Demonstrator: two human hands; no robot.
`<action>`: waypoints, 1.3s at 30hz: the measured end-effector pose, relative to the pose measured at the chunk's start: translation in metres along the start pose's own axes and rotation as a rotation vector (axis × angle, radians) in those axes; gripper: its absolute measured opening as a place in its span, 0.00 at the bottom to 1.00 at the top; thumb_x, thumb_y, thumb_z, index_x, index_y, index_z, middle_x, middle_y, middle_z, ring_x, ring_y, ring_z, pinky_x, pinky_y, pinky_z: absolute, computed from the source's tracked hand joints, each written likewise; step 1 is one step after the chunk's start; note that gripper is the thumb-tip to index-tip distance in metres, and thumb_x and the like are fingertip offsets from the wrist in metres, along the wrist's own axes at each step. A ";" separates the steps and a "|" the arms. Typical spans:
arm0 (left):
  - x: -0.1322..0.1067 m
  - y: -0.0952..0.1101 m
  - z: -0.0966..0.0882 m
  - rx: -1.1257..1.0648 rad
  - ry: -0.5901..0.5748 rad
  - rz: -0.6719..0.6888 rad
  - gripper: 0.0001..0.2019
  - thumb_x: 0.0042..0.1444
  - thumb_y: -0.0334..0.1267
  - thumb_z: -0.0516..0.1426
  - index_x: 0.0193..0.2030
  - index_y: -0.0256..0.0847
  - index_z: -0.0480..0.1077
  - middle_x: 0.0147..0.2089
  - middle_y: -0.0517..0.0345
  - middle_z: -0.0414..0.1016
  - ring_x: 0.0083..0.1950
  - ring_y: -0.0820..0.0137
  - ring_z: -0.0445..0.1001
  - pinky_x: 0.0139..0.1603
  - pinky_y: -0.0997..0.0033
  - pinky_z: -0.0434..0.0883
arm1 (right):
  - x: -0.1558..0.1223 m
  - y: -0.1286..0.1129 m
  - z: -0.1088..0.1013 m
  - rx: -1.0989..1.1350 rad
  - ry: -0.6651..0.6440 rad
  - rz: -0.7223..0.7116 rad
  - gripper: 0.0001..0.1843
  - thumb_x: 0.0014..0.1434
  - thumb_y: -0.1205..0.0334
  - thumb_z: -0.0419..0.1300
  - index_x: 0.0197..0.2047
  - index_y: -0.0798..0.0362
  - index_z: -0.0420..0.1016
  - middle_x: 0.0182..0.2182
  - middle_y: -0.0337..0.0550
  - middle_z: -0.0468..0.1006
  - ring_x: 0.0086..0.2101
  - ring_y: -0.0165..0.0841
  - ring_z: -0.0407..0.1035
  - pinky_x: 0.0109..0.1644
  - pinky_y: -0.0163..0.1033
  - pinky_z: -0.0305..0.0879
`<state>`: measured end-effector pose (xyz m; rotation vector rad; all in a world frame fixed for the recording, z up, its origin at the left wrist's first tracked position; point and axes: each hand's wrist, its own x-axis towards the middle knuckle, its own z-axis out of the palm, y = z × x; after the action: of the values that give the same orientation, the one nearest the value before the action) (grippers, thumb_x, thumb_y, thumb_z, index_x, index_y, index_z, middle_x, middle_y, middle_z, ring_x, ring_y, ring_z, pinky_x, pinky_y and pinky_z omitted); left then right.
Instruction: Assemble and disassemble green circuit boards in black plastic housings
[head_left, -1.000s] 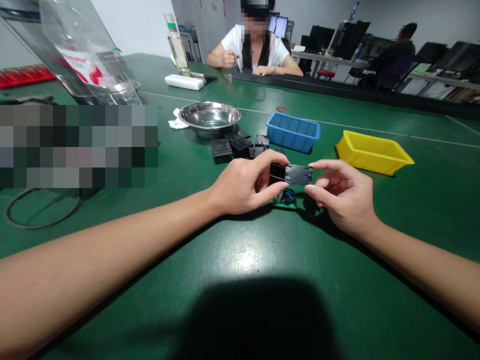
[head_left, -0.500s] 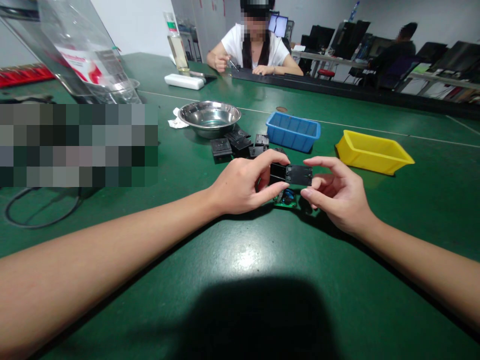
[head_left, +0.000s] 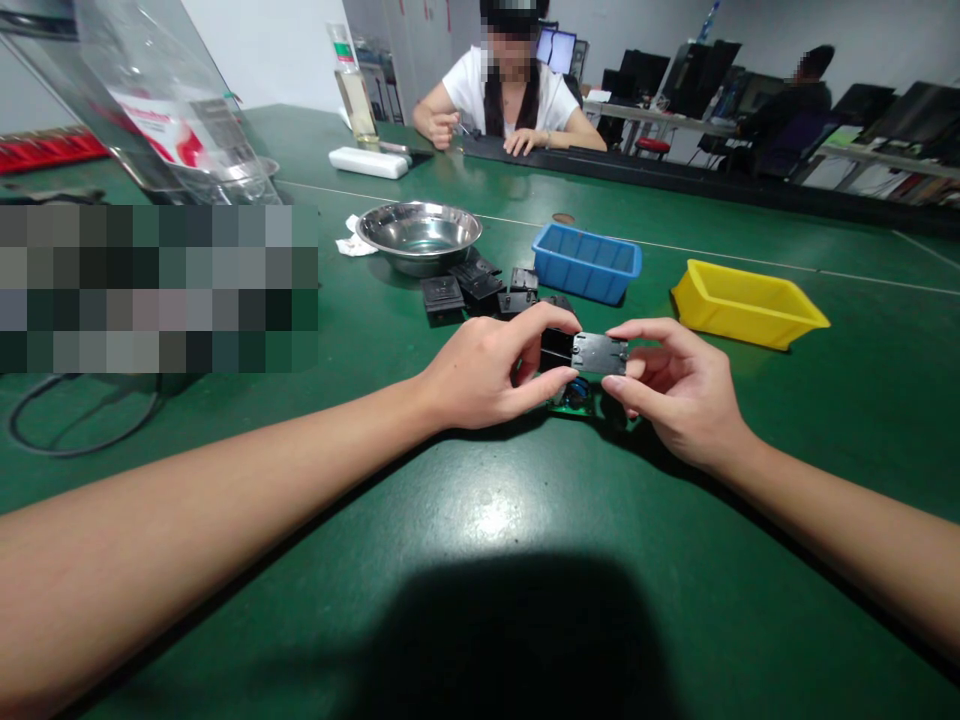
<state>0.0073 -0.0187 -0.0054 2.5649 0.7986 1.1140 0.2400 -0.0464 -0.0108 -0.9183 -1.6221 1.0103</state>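
Note:
A small black plastic case (head_left: 600,353) is raised in front of me, its flat right part catching the light and its dark left part half covered by fingers. My left hand (head_left: 484,375) pinches it between thumb and index finger at the middle. Thumb and index finger of my right hand (head_left: 684,390) close around its right end, top and bottom. Directly beneath lies a green circuit board (head_left: 574,398) with blue and dark components, partly hidden by the case and my left thumb.
Several black plastic cases (head_left: 474,280) lie beyond my left hand, by a steel bowl (head_left: 418,240). A blue bin (head_left: 586,265) and a yellow bin (head_left: 750,305) stand farther right. Plastic bottles (head_left: 169,120) are at the left. A person (head_left: 517,100) sits across the table.
The case has tilted slightly, so its flat right face now looks brighter and greyer. Both hands keep nearly the same place.

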 end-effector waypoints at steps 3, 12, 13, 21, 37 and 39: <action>0.000 0.000 0.000 -0.002 -0.008 -0.001 0.18 0.62 0.41 0.61 0.56 0.38 0.69 0.24 0.70 0.69 0.24 0.76 0.73 0.30 0.77 0.63 | 0.000 0.000 0.000 -0.006 -0.007 0.000 0.20 0.53 0.66 0.73 0.48 0.49 0.76 0.17 0.28 0.71 0.17 0.26 0.64 0.21 0.32 0.64; 0.000 -0.003 0.000 0.023 0.001 0.071 0.17 0.64 0.45 0.62 0.54 0.38 0.73 0.22 0.71 0.68 0.22 0.78 0.70 0.28 0.78 0.61 | -0.001 -0.001 0.000 -0.026 -0.065 0.022 0.20 0.55 0.64 0.73 0.50 0.50 0.75 0.18 0.28 0.71 0.17 0.26 0.65 0.21 0.32 0.63; 0.000 -0.003 0.000 0.024 0.005 0.076 0.17 0.64 0.45 0.62 0.54 0.38 0.73 0.22 0.71 0.68 0.22 0.78 0.70 0.28 0.78 0.61 | -0.001 -0.002 0.000 -0.025 -0.064 0.023 0.20 0.54 0.64 0.73 0.49 0.50 0.74 0.18 0.28 0.71 0.17 0.26 0.65 0.22 0.32 0.63; -0.001 -0.003 0.001 0.037 0.018 0.096 0.15 0.63 0.44 0.62 0.53 0.37 0.73 0.21 0.71 0.68 0.22 0.78 0.69 0.26 0.78 0.60 | -0.002 -0.001 -0.001 -0.014 -0.046 0.016 0.23 0.51 0.60 0.76 0.48 0.50 0.74 0.19 0.29 0.73 0.17 0.26 0.65 0.22 0.32 0.63; -0.001 -0.001 0.000 -0.013 0.009 0.013 0.16 0.61 0.43 0.61 0.52 0.39 0.69 0.22 0.72 0.68 0.22 0.77 0.71 0.28 0.79 0.63 | -0.002 -0.001 0.000 -0.034 -0.012 0.007 0.21 0.53 0.59 0.74 0.48 0.48 0.73 0.19 0.28 0.70 0.17 0.27 0.65 0.20 0.34 0.63; -0.001 -0.001 0.001 -0.015 0.007 0.017 0.16 0.61 0.42 0.61 0.52 0.39 0.69 0.22 0.72 0.68 0.22 0.77 0.70 0.28 0.78 0.62 | -0.002 -0.001 0.000 -0.023 -0.020 0.001 0.21 0.54 0.60 0.74 0.48 0.48 0.73 0.19 0.28 0.70 0.17 0.27 0.65 0.20 0.33 0.63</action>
<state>0.0071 -0.0182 -0.0066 2.5616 0.7682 1.1300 0.2406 -0.0484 -0.0105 -0.9269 -1.6534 1.0063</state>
